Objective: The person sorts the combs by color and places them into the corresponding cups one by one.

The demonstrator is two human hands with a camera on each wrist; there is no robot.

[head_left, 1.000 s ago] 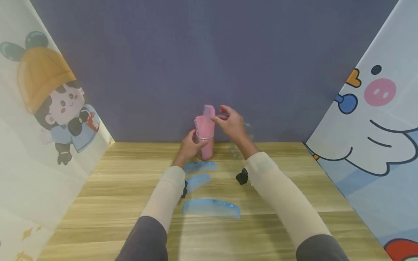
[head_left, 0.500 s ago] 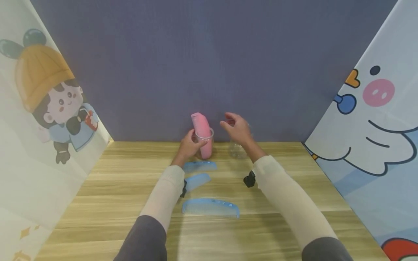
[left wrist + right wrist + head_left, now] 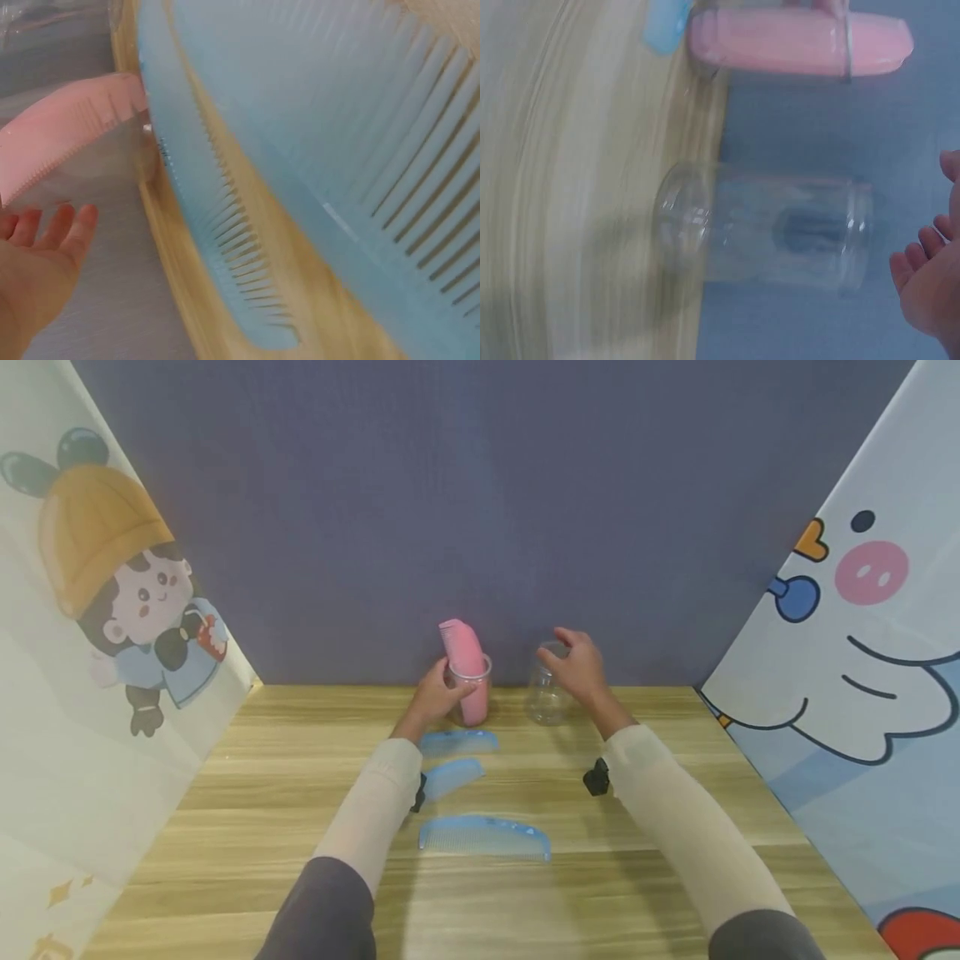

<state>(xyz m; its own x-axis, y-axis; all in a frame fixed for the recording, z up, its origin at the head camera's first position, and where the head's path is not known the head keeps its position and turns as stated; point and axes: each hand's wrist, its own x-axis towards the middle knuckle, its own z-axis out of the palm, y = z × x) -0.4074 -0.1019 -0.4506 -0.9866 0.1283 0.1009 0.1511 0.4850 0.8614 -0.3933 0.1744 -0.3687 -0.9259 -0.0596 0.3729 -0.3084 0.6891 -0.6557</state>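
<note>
**Right hand over the empty cup, left hand on the full one**

The right hand hovers, grip apart and fingers relaxed, at the rim of the empty clear plastic cup, which stands upright just below and left of it. The left hand wraps the clear cup of pink combs, just beside. Three pale blue plastic combs lie crosswise on the wooden surface, nearer the left arm.

- Left hand holds a clear cup of pink combs.
- Right hand hovers at an empty cup.
- Three blue combs lie on the bench.
</note>
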